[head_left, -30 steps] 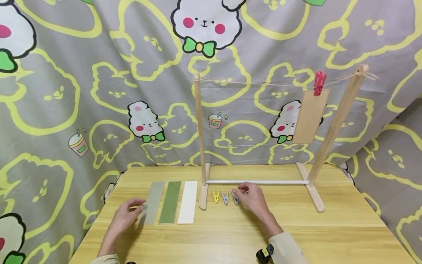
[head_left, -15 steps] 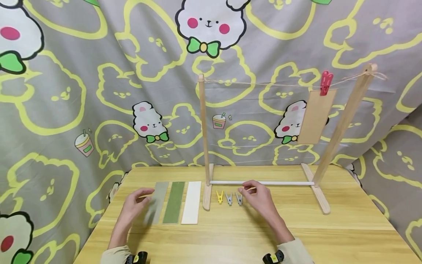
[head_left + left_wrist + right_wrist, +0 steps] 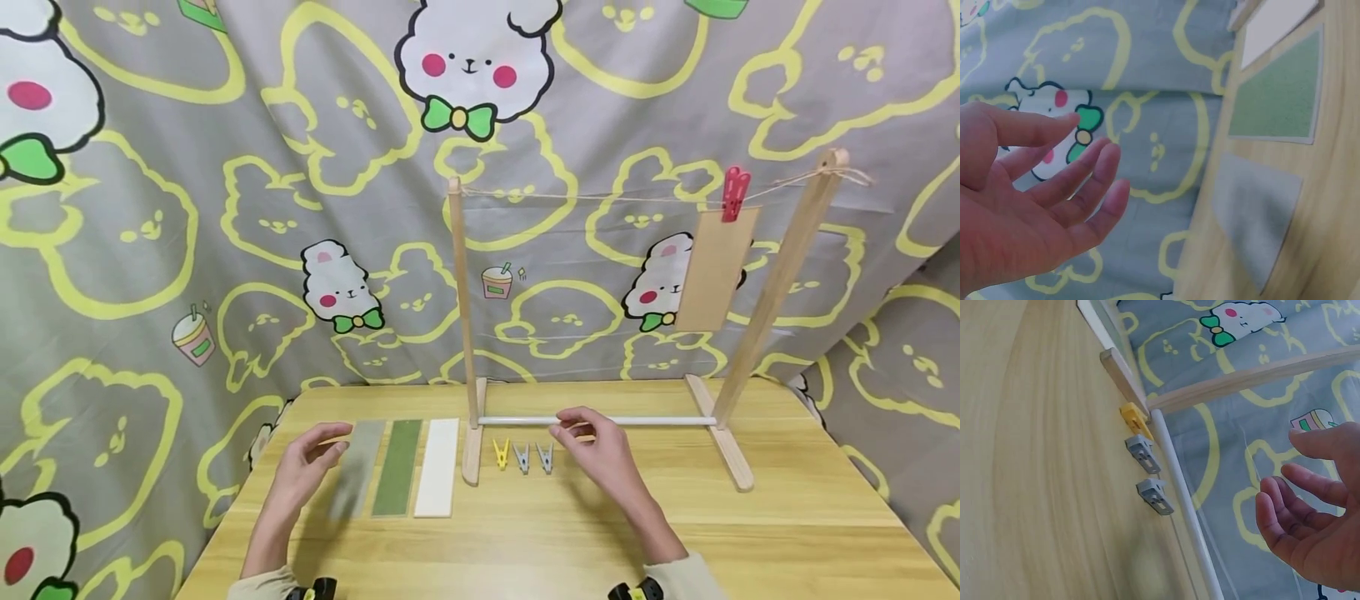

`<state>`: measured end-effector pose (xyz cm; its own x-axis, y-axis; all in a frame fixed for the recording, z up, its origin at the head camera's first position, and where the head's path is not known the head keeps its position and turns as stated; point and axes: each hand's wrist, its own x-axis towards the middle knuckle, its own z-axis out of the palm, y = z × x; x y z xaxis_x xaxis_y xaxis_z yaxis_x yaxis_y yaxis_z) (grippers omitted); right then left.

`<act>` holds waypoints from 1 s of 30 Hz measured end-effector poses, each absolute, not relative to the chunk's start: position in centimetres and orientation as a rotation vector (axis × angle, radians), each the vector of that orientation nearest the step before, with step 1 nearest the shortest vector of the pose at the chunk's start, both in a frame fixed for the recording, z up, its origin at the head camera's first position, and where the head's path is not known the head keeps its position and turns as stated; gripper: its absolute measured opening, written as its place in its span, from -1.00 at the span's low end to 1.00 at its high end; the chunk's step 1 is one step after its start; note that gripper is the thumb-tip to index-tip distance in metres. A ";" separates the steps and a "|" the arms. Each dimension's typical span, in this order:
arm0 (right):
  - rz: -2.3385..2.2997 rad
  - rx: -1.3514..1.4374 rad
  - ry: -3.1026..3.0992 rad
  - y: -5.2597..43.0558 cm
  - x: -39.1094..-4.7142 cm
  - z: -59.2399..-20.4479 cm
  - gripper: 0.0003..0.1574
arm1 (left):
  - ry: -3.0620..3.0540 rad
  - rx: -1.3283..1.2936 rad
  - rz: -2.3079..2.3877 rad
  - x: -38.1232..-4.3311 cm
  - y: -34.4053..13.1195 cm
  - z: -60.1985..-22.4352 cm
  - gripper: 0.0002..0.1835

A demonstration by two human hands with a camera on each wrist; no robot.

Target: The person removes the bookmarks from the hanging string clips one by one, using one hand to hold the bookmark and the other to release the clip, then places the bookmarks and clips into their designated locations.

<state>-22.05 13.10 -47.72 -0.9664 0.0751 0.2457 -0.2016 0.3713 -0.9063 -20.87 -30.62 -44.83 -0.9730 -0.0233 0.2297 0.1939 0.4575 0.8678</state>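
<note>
From where I stand, both hands are up and holding nothing. The left hand (image 3: 307, 462) hovers beside and partly over the grey strip (image 3: 360, 471), fingers loosely bent, thumb apart from them; a shadow falls on the strip. The right hand (image 3: 600, 450) has the same relaxed curl, just right of the nearest grey clothespin (image 3: 546, 459) and not touching it.

The grey strip, green strip (image 3: 397, 468) and white strip (image 3: 437, 468) lie flat on the desk (image 3: 525, 550), narrow gaps between them, presumably so none covers another. That clothespin, a second grey peg (image 3: 522, 459) and a yellow peg (image 3: 501, 454) sit in a row before the white rod (image 3: 660, 422), which probably braces the wooden stand (image 3: 780, 287). Its string (image 3: 615, 198) runs between the post tops, and a red clothespin (image 3: 736, 194) there grips the tan card (image 3: 716, 275) by its upper edge, so the card hangs clear of the desk.
</note>
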 end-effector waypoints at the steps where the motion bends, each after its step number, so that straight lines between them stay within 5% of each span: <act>1: 1.633 0.109 -2.385 13.2 -22.0 -47.6 -0.72 | -2.488 -0.153 -1.528 -20.8 -30.6 -44.8 -0.70; 30: 1.584 0.112 -2.319 16.1 -20.5 -44.6 -0.69 | -2.329 -0.312 -1.673 -20.1 -27.2 -43.4 -0.71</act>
